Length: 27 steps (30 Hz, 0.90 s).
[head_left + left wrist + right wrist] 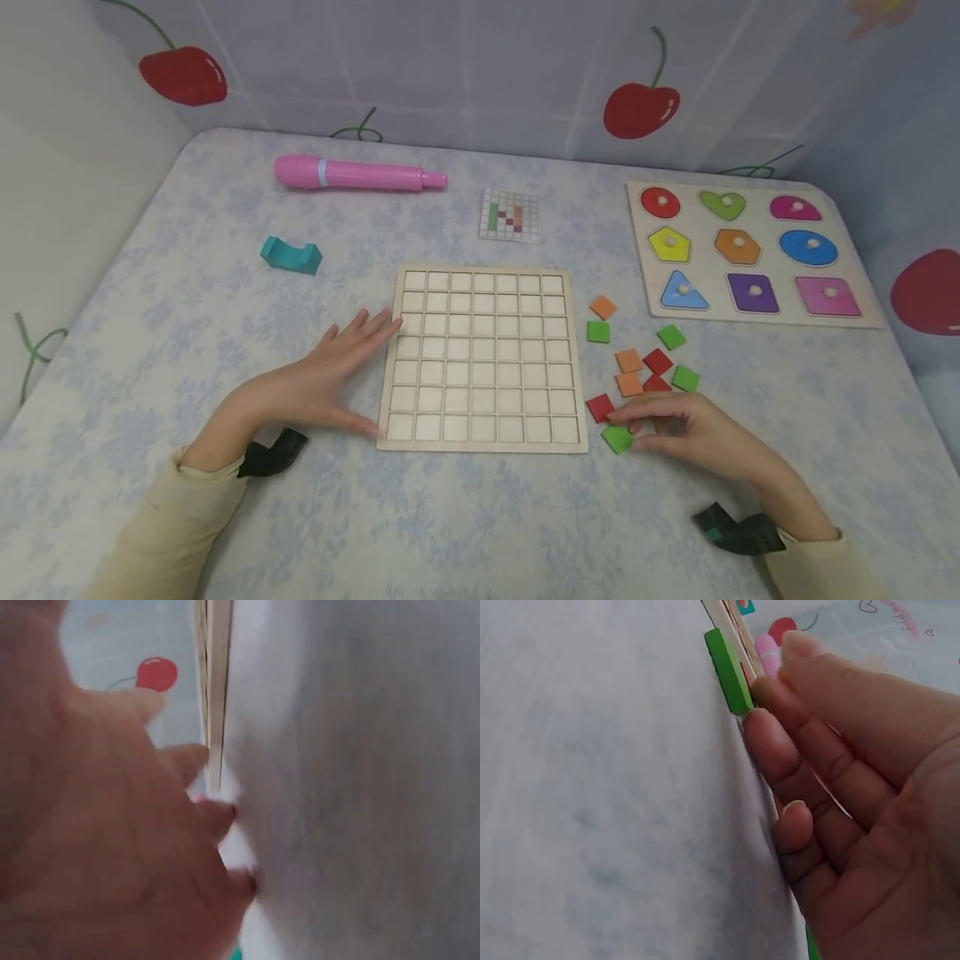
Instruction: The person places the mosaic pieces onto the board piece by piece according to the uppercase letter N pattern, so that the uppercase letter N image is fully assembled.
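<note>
A square wooden grid board (482, 444) lies flat on the table, its cells bare. My left hand (318, 387) is spread at the board's left edge, with index finger and thumb touching the rim. In the left wrist view, the fingers of that hand (127, 817) reach out straight beside the board's edge. Right of the board, my right hand (693, 429) hovers low over a green square tile (617, 439), fingers loosely bent. From the right wrist view, the fingertips are beside the green tile (730, 671), and the thumb stands apart from it. A red tile (599, 407) lies just beyond.
Several orange (628, 360), red (657, 361) and green tiles (686, 378) lie scattered right of the board. Further back are a knob shape puzzle (708, 279), a pattern card (510, 215), a pink microphone-shaped stick (367, 174) and a teal holder (291, 257).
</note>
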Each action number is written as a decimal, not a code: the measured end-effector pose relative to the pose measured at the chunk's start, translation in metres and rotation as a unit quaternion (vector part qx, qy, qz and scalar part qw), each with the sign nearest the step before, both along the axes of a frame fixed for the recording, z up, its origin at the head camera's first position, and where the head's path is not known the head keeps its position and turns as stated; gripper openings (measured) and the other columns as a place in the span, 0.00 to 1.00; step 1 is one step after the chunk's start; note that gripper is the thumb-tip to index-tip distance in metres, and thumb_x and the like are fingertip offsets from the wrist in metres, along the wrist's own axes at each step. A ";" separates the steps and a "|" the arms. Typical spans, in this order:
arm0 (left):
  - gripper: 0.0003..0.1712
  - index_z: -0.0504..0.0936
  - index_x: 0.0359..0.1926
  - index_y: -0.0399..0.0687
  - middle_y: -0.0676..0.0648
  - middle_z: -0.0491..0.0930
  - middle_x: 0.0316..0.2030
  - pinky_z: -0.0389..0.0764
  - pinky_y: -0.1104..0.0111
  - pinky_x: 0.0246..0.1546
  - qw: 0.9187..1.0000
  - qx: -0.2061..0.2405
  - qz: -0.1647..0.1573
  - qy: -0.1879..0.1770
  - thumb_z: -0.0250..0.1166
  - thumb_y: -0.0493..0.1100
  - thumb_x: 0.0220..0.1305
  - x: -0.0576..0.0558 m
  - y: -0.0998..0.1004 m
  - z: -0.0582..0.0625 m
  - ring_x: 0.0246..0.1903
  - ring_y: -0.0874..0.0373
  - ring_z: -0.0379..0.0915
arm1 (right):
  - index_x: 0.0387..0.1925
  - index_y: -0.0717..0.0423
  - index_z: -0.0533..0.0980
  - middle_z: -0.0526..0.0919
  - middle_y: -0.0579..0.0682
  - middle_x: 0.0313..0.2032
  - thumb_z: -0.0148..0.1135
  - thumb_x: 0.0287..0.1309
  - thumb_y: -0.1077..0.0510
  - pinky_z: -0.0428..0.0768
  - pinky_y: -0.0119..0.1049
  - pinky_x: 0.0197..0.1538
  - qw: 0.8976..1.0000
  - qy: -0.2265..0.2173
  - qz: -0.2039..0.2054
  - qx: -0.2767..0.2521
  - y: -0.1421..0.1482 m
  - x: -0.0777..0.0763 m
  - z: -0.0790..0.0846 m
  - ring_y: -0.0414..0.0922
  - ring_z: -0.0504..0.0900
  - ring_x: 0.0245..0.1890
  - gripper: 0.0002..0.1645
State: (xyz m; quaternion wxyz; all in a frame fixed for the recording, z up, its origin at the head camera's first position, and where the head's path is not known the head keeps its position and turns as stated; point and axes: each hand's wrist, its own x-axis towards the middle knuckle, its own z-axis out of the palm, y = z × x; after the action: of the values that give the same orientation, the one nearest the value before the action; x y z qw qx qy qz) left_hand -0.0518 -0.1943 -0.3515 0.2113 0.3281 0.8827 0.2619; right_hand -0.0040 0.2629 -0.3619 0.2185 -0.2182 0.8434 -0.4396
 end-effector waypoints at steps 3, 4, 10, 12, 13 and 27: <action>0.67 0.35 0.69 0.57 0.48 0.28 0.68 0.30 0.45 0.58 1.000 -0.016 -0.012 0.015 0.66 0.69 0.36 0.000 0.000 -0.006 0.65 0.48 0.18 | 0.45 0.42 0.78 0.78 0.39 0.45 0.66 0.45 0.52 0.72 0.25 0.45 0.999 0.025 0.016 0.022 0.000 0.002 -0.002 0.34 0.73 0.46 0.21; 0.67 0.35 0.69 0.56 0.48 0.28 0.68 0.30 0.45 0.58 0.999 -0.024 -0.015 0.022 0.65 0.71 0.35 0.000 0.000 -0.008 0.65 0.48 0.17 | 0.46 0.42 0.78 0.77 0.39 0.45 0.66 0.45 0.52 0.72 0.25 0.45 0.999 0.038 0.024 0.025 0.000 0.002 -0.002 0.34 0.73 0.46 0.21; 0.68 0.36 0.69 0.54 0.49 0.28 0.68 0.31 0.47 0.59 0.998 -0.049 -0.011 0.043 0.62 0.74 0.34 0.002 0.001 -0.012 0.65 0.49 0.17 | 0.46 0.43 0.78 0.75 0.38 0.43 0.66 0.45 0.56 0.72 0.24 0.43 0.995 0.084 0.047 0.030 -0.004 0.004 -0.004 0.34 0.71 0.43 0.21; 0.68 0.36 0.69 0.53 0.48 0.28 0.68 0.31 0.47 0.59 0.998 -0.050 -0.009 0.044 0.63 0.74 0.34 0.003 0.000 -0.012 0.65 0.49 0.17 | 0.45 0.41 0.79 0.75 0.36 0.41 0.67 0.44 0.57 0.72 0.24 0.42 0.993 0.097 0.044 0.043 -0.006 0.004 -0.004 0.34 0.70 0.42 0.21; 0.68 0.36 0.69 0.53 0.48 0.28 0.68 0.31 0.47 0.59 0.998 -0.052 -0.009 0.044 0.62 0.74 0.35 0.003 0.001 -0.012 0.65 0.49 0.17 | 0.44 0.41 0.79 0.74 0.35 0.41 0.68 0.43 0.56 0.73 0.25 0.42 0.992 0.106 0.043 0.053 -0.007 0.004 -0.004 0.33 0.70 0.41 0.21; 0.67 0.36 0.69 0.52 0.48 0.28 0.68 0.31 0.46 0.59 0.997 -0.051 -0.015 0.046 0.62 0.74 0.36 0.002 -0.001 -0.013 0.65 0.48 0.17 | 0.43 0.45 0.79 0.74 0.39 0.39 0.68 0.43 0.60 0.72 0.26 0.36 0.992 0.121 0.002 0.021 -0.012 0.003 0.008 0.35 0.69 0.39 0.20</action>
State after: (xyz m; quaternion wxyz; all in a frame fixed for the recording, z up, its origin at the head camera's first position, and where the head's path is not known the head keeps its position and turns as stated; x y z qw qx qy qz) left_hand -0.0493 -0.1955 -0.3643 0.1908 0.3421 0.8986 0.1975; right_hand -0.0005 0.2507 -0.3539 0.1202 -0.2665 0.8723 -0.3920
